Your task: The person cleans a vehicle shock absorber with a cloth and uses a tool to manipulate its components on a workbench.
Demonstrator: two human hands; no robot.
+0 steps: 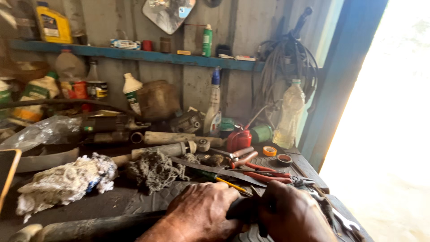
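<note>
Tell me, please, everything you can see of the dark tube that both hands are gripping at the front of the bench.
The dark tube is a long, round, grimy black bar, seemingly metal or rubber-coated, lying nearly level along the front edge of the workbench. Its left end shows a paler, worn tip. The left hand wraps over it and the right hand grips beside it, hiding its right end. It rests on a ribbed black mat.

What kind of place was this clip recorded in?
Most likely a small repair workshop or shed. The cluttered workbench carries red-handled pliers and greasy rags, a blue wall shelf holds oil bottles and cans, and both hands, left hand and right hand, grip a dark tube.
</note>
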